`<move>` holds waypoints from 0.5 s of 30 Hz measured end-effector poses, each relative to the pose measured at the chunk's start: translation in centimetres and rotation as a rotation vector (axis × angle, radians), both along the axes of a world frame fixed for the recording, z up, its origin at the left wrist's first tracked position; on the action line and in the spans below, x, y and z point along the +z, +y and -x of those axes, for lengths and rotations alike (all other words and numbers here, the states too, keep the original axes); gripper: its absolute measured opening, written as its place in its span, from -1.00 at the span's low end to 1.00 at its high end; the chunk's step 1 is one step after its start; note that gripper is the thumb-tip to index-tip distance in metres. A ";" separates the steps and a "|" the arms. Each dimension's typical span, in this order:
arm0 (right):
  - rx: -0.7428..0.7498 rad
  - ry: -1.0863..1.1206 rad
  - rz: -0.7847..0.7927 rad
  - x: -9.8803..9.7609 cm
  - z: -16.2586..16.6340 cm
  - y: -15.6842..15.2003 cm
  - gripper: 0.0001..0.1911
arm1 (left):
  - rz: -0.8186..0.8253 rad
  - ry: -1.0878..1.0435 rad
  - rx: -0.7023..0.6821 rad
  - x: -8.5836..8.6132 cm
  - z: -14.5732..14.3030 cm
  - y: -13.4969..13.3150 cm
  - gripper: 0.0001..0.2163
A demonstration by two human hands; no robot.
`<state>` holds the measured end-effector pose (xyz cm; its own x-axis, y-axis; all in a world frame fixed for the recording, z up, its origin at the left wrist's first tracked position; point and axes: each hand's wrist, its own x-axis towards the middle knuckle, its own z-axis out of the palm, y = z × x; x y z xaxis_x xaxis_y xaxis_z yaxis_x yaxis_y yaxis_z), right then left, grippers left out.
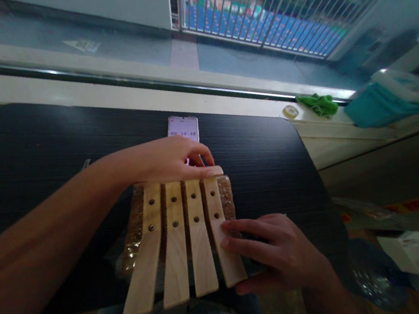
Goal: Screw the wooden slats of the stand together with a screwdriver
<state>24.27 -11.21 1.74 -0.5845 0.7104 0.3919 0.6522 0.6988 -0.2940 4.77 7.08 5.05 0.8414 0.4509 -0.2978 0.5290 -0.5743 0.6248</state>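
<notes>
Several flat, flared wooden slats lie side by side across brown bubble-wrapped packing. Each has two round holes near its far end; metal shows in some of them, while the rightmost slat's look dark. Along those far ends runs a pale wooden strip. My left hand reaches over from the left, with thumb and fingers closed on the strip near its right end. With my right hand I grip the rightmost wooden slat, two fingers on its top and right edge and the thumb low beside its near end.
All this rests on a black table. Behind my left hand lies a phone showing a timer. A tape roll, a green cloth and a teal bin stand along the sill. A large clear bottle is at lower right.
</notes>
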 end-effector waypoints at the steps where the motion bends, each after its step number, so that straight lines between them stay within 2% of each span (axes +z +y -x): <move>1: -0.004 -0.001 0.006 0.0 0.0 0.0 -0.50 | 0.001 -0.002 -0.002 0.0 0.0 0.0 -0.56; 15: 0.004 -0.033 0.060 0.1 -0.1 -0.1 -0.50 | 0.023 -0.002 -0.013 0.1 0.0 0.0 -0.58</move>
<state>24.34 -11.30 1.81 -0.5993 0.7295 0.3297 0.6592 0.6833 -0.3137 4.76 7.10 5.12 0.8477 0.4329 -0.3067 0.5204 -0.5663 0.6391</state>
